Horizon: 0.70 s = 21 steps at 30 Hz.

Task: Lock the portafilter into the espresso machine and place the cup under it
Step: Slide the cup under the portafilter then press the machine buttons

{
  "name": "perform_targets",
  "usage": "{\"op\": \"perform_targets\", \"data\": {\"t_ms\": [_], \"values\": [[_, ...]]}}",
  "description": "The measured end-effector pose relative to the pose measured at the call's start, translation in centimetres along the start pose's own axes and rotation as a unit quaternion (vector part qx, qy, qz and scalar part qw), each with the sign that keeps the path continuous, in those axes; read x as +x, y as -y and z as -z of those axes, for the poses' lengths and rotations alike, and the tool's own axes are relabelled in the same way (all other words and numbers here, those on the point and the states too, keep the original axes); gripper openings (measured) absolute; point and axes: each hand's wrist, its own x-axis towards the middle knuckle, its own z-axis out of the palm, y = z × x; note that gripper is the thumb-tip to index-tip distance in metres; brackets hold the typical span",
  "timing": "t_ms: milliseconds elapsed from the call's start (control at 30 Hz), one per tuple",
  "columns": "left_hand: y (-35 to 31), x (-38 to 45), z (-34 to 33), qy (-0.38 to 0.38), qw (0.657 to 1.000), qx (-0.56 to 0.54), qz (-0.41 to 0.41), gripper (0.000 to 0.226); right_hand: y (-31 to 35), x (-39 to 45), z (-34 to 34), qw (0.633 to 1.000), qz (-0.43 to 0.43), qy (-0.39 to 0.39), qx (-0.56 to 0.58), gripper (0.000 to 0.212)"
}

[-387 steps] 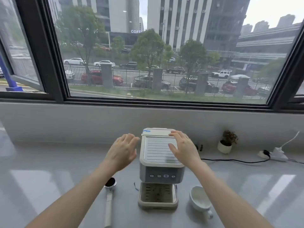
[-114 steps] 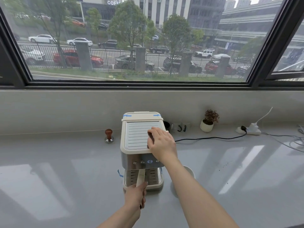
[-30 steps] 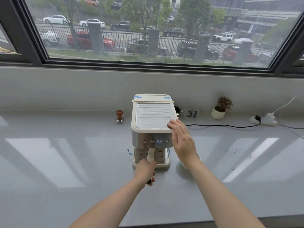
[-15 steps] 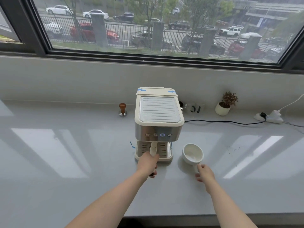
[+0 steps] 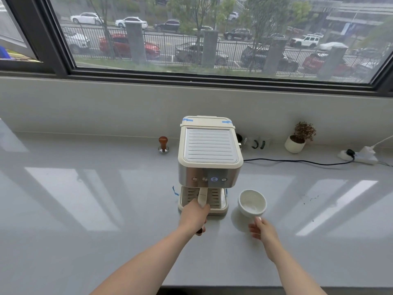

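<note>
The cream and steel espresso machine (image 5: 209, 154) stands mid-counter. The portafilter's cream handle (image 5: 202, 196) sticks out toward me from under the machine's front, over the drip tray (image 5: 217, 204); its head is hidden. My left hand (image 5: 194, 216) is closed around that handle. A white cup (image 5: 252, 203) sits on the counter to the right of the drip tray, its handle facing me. My right hand (image 5: 260, 227) pinches the cup's handle, which the fingers hide.
A wooden-knobbed tamper (image 5: 163, 144) stands left of the machine by the wall. A small potted plant (image 5: 298, 138), a black cable (image 5: 297, 161) and a power strip (image 5: 359, 156) lie at the back right. The counter's front edge (image 5: 212, 287) is near my arms.
My right hand has left the machine's top and come down to the cup's handle. My left hand has stayed on the portafilter handle.
</note>
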Motion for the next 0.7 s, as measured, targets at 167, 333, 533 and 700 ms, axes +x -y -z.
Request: {"op": "perform_targets", "data": {"t_ms": [167,333,533,700], "values": [[0.1,0.0,-0.1,0.006,0.999,-0.031,0.002,0.028,1.0,-1.4,-1.0,0.998,0.040,0.047,-0.019,0.025],[0.3,-0.2,0.0,0.053,0.989,-0.140,0.016,0.018,1.9,-1.8,-3.1,0.990,0.049,0.111,-0.070,0.027],[0.5,-0.5,0.4,0.077,0.982,-0.174,0.001,0.018,2.7,-1.2,-6.2,0.984,0.041,0.143,-0.102,0.031],[0.3,-0.3,0.6,0.077,0.989,-0.128,0.006,0.017,3.8,-0.5,-7.7,0.978,0.039,0.158,-0.129,0.029]]}}
